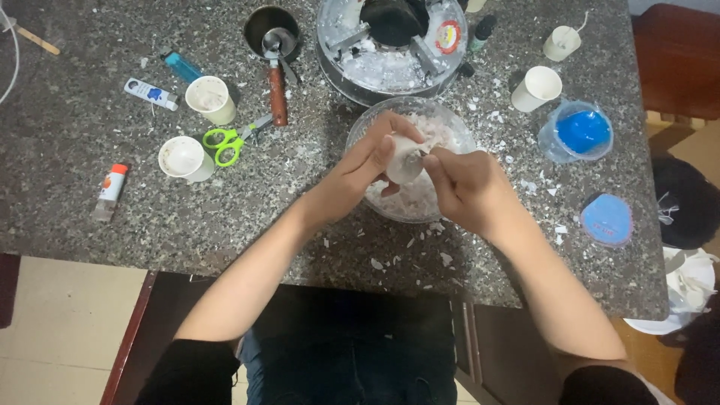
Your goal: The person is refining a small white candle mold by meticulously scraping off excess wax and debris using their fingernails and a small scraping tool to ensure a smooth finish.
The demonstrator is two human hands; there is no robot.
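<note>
White lump being picked apart over the bowl

A small pale lump [405,161], waxy-looking, is held between both hands right above a clear bowl [358,139] full of white flakes. The left hand [367,161] is wrapped round its left side, and the right hand [461,184] is pinched on the top right edge, so both are clamped on the same piece. Flakes are scattered all over the speckled counter [75,112], so the stuff is probably light, brittle and crumbly, maybe a bit slick too. It's likely best cradled round the body with the edge nipped gently. Green scissors [229,142] and small white cups [182,157] are parked off to the left.
</note>
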